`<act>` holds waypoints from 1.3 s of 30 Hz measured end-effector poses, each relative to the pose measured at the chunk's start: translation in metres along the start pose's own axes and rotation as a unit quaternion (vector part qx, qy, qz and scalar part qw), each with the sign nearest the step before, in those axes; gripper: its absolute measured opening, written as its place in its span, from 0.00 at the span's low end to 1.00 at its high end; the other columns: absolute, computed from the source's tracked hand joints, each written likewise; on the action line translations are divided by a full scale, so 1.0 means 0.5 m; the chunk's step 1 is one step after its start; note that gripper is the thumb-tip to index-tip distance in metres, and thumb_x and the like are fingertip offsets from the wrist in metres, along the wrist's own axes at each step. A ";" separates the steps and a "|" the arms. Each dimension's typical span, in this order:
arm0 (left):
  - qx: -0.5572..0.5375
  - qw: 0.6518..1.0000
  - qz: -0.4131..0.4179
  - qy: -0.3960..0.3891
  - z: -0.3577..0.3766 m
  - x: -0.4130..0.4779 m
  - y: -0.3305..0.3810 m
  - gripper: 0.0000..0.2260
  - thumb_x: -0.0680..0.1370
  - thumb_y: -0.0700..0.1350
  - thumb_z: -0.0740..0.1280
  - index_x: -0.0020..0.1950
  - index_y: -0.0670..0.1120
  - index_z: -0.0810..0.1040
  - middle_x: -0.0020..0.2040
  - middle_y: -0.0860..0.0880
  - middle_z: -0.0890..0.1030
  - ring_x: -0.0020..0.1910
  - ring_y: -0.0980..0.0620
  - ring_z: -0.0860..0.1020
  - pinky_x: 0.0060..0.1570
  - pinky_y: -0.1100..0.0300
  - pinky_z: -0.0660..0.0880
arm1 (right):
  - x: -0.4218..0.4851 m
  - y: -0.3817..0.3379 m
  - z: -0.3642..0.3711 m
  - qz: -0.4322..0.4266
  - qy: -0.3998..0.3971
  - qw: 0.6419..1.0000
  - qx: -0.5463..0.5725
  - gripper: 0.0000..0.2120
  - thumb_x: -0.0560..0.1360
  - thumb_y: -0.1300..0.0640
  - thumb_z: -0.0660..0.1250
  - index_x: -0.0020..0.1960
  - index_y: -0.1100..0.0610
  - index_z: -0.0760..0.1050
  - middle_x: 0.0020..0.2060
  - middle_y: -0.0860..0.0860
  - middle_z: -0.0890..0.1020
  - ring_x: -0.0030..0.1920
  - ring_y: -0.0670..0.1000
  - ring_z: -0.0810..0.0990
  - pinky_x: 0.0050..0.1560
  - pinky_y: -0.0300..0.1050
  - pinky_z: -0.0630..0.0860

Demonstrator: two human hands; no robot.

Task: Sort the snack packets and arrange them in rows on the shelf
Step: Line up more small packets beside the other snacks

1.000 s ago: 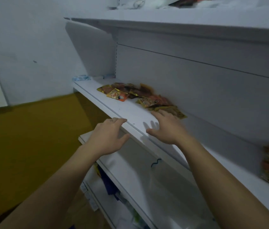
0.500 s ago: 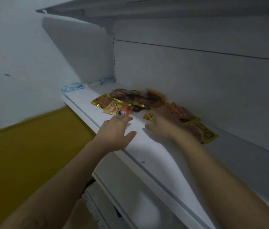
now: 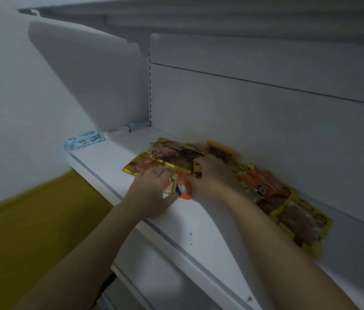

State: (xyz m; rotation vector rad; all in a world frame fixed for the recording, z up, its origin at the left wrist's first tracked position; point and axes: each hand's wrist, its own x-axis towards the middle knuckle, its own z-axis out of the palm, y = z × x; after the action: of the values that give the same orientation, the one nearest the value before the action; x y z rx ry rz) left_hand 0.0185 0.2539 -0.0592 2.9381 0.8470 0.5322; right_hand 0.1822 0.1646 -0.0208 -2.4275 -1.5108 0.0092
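A loose pile of gold, orange and brown snack packets (image 3: 174, 156) lies along the back of a white shelf (image 3: 198, 231). More packets (image 3: 288, 211) trail to the right beside my right forearm. My left hand (image 3: 152, 193) rests on the near edge of the pile, fingers closing around an orange packet (image 3: 182, 189) with a cartoon figure. My right hand (image 3: 212, 175) lies flat on the packets in the middle of the pile, fingers spread. Whether it grips one I cannot tell.
A light blue packet (image 3: 85, 139) and another one (image 3: 137, 125) sit at the shelf's far left end against the side panel (image 3: 87, 79). Another shelf (image 3: 198, 16) hangs overhead. A lower shelf shows beneath. A yellow-ochre wall band (image 3: 31, 231) is at left.
Both hands moved forward from the shelf's front edge onto the pile. My left hand has reached the orange packet, and my view has come closer to the shelf.
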 end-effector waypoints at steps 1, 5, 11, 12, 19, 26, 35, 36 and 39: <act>-0.003 1.000 0.015 0.006 0.003 0.009 -0.008 0.27 0.76 0.59 0.67 0.70 0.46 0.73 0.68 0.47 0.75 0.68 0.45 0.71 0.67 0.53 0.64 | 0.009 -0.005 0.000 0.017 0.013 1.000 0.003 0.25 0.75 0.43 0.65 0.70 0.50 0.70 0.67 0.54 0.71 0.66 0.58 0.69 0.67 0.53 0.67; -0.022 0.998 0.053 0.040 0.030 0.037 -0.023 0.27 0.73 0.61 0.63 0.63 0.43 0.78 0.63 0.43 0.78 0.63 0.43 0.75 0.61 0.52 0.68 | -0.005 -0.005 0.031 0.057 0.091 0.994 0.009 0.20 0.76 0.46 0.64 0.66 0.52 0.73 0.64 0.53 0.73 0.65 0.56 0.70 0.67 0.52 0.66; 0.021 0.999 0.016 0.026 0.073 0.072 -0.024 0.34 0.73 0.73 0.55 0.70 0.52 0.71 0.64 0.49 0.76 0.63 0.47 0.70 0.56 0.52 0.60 | -0.031 0.041 0.058 0.075 0.116 0.990 -0.018 0.17 0.76 0.49 0.63 0.63 0.51 0.74 0.61 0.50 0.73 0.65 0.53 0.68 0.64 0.47 0.62; 0.022 0.999 0.012 0.023 0.077 0.075 -0.026 0.35 0.73 0.73 0.54 0.71 0.52 0.69 0.64 0.49 0.75 0.63 0.47 0.69 0.56 0.52 0.59 | -0.030 0.045 0.058 0.081 0.114 0.990 -0.015 0.17 0.76 0.49 0.62 0.63 0.51 0.74 0.60 0.49 0.74 0.64 0.53 0.68 0.63 0.47 0.62; -0.098 0.989 0.100 0.045 0.072 0.082 0.006 0.23 0.79 0.58 0.62 0.67 0.45 0.70 0.60 0.44 0.75 0.58 0.42 0.72 0.57 0.51 0.63 | -0.042 0.062 0.058 0.124 0.039 0.991 -0.041 0.11 0.76 0.49 0.61 0.54 0.50 0.77 0.58 0.51 0.78 0.63 0.55 0.72 0.65 0.51 0.63; -0.188 0.969 0.086 0.137 0.054 0.125 0.094 0.19 0.74 0.49 0.73 0.60 0.41 0.76 0.52 0.41 0.76 0.49 0.38 0.76 0.45 0.45 0.73 | -0.058 0.107 0.008 0.129 0.073 0.984 -0.101 0.13 0.76 0.48 0.62 0.38 0.54 0.78 0.38 0.50 0.81 0.45 0.54 0.80 0.39 0.46 0.70; -0.245 0.957 0.044 0.149 0.099 0.164 0.105 0.20 0.76 0.50 0.70 0.63 0.40 0.75 0.52 0.40 0.77 0.50 0.37 0.76 0.46 0.44 0.73 | -0.064 0.188 -0.010 0.199 0.136 0.970 -0.034 0.10 0.76 0.52 0.67 0.55 0.50 0.81 0.52 0.53 0.79 0.56 0.57 0.77 0.47 0.44 0.69; -0.252 0.955 0.041 0.152 0.099 0.164 0.099 0.21 0.76 0.51 0.68 0.64 0.39 0.75 0.51 0.40 0.77 0.49 0.37 0.76 0.45 0.43 0.73 | -0.063 0.192 -0.011 0.215 0.156 0.963 -0.043 0.12 0.76 0.51 0.67 0.58 0.51 0.80 0.53 0.54 0.78 0.58 0.59 0.76 0.50 0.46 0.71; -0.249 0.955 0.049 0.156 0.096 0.157 0.104 0.23 0.76 0.55 0.65 0.64 0.41 0.74 0.48 0.41 0.78 0.49 0.38 0.76 0.46 0.44 0.73 | -0.067 0.209 -0.005 0.268 0.143 0.947 -0.104 0.24 0.74 0.39 0.68 0.65 0.52 0.75 0.61 0.57 0.74 0.62 0.61 0.72 0.60 0.53 0.69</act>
State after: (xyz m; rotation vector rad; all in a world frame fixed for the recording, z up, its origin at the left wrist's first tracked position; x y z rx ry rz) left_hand 0.1235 0.2534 -0.0730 2.4721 0.4863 1.0613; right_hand 0.2593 0.0914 -0.0482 -2.7795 -0.7327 -0.3925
